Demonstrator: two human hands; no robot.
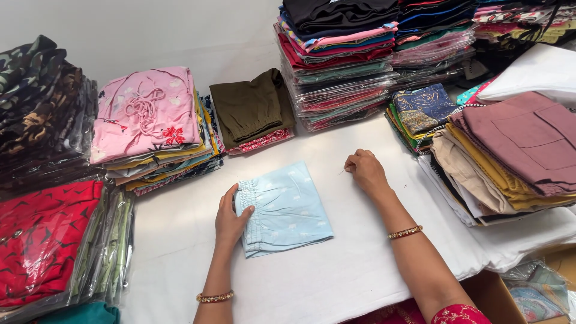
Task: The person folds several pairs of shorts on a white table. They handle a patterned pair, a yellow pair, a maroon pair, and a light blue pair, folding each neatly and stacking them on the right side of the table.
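Observation:
A folded light blue garment (pixel 288 207) with small white marks lies in the middle of the white table (pixel 336 270). My left hand (pixel 231 217) rests flat on its gathered left edge, thumb on the cloth. My right hand (pixel 366 171) sits to the right of the garment on the bare cloth, fingers curled, pinching what looks like a thin thread or pin. Both wrists wear gold bangles.
Stacks of folded clothes ring the table: a pink floral pile (pixel 150 120), an olive piece (pixel 252 108), a tall stack of bagged garments (pixel 336 60), mauve and yellow folds (pixel 516 150), red bagged clothes (pixel 42 240) and dark camouflage prints (pixel 36 102).

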